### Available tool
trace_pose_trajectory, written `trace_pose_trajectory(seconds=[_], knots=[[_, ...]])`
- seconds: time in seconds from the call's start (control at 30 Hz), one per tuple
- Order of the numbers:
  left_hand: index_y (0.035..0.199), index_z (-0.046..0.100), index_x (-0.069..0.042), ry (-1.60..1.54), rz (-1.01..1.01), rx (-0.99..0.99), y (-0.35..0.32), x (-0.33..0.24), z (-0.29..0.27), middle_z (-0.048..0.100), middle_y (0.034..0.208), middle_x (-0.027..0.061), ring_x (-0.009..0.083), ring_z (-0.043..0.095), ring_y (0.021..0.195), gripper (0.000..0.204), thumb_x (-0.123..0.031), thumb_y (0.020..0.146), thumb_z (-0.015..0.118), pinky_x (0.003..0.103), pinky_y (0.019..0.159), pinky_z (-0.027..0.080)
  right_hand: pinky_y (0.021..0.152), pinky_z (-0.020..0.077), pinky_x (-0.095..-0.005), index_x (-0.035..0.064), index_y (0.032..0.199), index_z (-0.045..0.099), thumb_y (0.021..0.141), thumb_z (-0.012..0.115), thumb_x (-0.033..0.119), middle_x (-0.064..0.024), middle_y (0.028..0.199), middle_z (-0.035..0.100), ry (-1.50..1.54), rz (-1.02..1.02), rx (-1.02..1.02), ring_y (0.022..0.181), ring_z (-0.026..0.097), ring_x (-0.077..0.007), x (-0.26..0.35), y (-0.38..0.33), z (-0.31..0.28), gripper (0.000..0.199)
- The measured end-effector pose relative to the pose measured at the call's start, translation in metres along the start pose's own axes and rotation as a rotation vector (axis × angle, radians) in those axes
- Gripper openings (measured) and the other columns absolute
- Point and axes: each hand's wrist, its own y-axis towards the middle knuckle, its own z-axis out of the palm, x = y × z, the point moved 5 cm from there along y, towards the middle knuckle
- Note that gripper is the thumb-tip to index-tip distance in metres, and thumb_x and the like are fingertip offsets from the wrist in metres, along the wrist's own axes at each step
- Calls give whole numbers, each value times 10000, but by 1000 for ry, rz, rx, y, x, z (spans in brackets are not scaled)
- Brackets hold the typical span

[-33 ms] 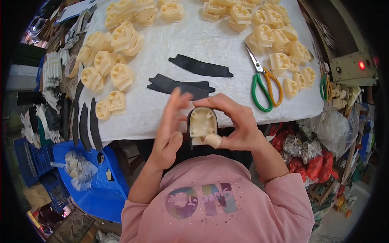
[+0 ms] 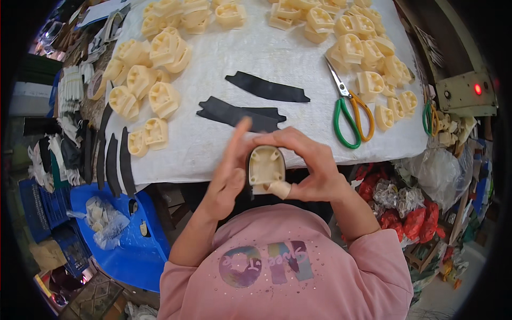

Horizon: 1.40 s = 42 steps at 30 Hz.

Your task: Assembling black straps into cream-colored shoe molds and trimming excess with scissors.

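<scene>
My right hand (image 2: 312, 165) grips a cream D-shaped plastic block, apparently a shoe heel (image 2: 266, 164), with its hollow, pegged face up. A black strip (image 2: 248, 173) runs along the heel's curved rim. Beige wrapping covers the tip of my right thumb. My left hand (image 2: 226, 178) is held upright along the heel's left side, fingers stretched and somewhat blurred; whether it touches the heel I cannot tell. Just beyond my hands, overlapping black strips (image 2: 234, 113) lie on the table, with another black strip (image 2: 269, 88) behind them.
Scissors (image 2: 346, 106) with green and orange handles lie to the right. Cream heels (image 2: 165, 50) are heaped left and right on the white-covered table (image 2: 213, 58). Several black strips (image 2: 127, 162) hang over its left edge. A blue chair (image 2: 128, 256) holds a plastic bag.
My left hand tilts in and its fingers draw nearer to the heel's left side. My right hand keeps its grip. The whole view shifts slightly.
</scene>
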Motion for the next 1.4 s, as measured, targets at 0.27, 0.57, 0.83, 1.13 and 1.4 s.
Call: trace_pose_trajectory(seconds=[0.27, 0.57, 0.83, 1.13, 1.4], knots=[[1369, 252, -55, -256, -164, -71, -10, 10, 12, 472, 1164, 126, 168, 558, 931, 582, -275, 883, 485, 291, 758, 495, 835, 485, -363, 71, 1225, 525, 714, 786, 222, -142, 1151, 535, 254, 169, 44, 1000, 556, -257, -23, -14, 31, 593], [1424, 187, -68, -179, -51, -10, -3, 6, 25, 453, 1226, 109, 178, 558, 969, 786, -649, 898, 254, 292, 764, 509, 473, 479, -202, 46, 1021, 600, 918, 511, 317, -51, 983, 507, 691, 460, 65, 796, 552, -111, -38, 3, 32, 304], [1396, 259, -6, 110, 64, -112, -5, 8, 18, 425, 1256, 151, 190, 512, 1085, 672, -515, 957, 257, 305, 853, 483, 764, 444, -326, 50, 939, 626, 868, 571, 168, -111, 966, 573, 424, 84, 90, 870, 562, -230, -31, 2, 38, 148], [1306, 400, 2, -175, 60, -301, -4, -5, 12, 464, 1214, 121, 108, 520, 946, 393, -158, 948, 375, 247, 801, 449, 933, 382, -427, 43, 1319, 403, 900, 488, 141, -189, 1221, 486, 214, -107, -116, 1075, 486, -368, -27, -17, 52, 439], [1291, 348, -21, -52, 94, -366, -10, 13, 10, 518, 1028, 97, 141, 544, 897, 422, -234, 934, 419, 267, 774, 456, 810, 395, -274, 47, 1284, 464, 940, 462, 247, -49, 1122, 441, 858, 265, -46, 913, 481, -142, -44, -26, 57, 398]])
